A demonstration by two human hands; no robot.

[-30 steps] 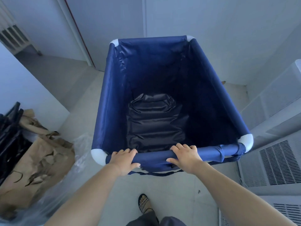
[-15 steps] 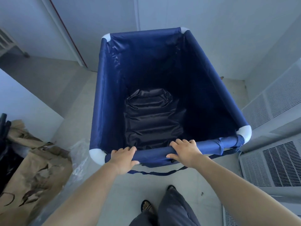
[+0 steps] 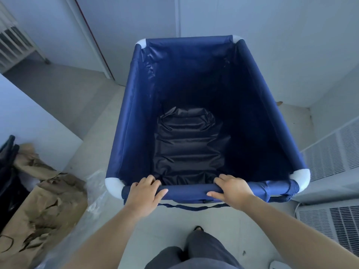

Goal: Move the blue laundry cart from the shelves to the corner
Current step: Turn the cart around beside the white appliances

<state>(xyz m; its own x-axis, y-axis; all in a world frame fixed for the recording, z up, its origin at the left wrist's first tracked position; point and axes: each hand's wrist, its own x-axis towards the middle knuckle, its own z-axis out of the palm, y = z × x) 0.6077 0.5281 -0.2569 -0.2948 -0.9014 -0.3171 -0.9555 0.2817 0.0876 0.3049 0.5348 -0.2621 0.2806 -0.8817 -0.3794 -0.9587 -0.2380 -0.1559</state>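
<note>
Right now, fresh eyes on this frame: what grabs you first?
The blue laundry cart fills the middle of the view, with a wrinkled black bag lying on its bottom. The left hand and right hand each have a grip on its near top rail. Crumpled brown paper lies on the floor at the left, and white louvred units stand at the right.

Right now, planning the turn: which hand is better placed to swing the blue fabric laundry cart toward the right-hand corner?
Likely left: the left hand grips the blue fabric laundry cart near its rail's left end; the right hand sits nearer mid-rail.
</note>
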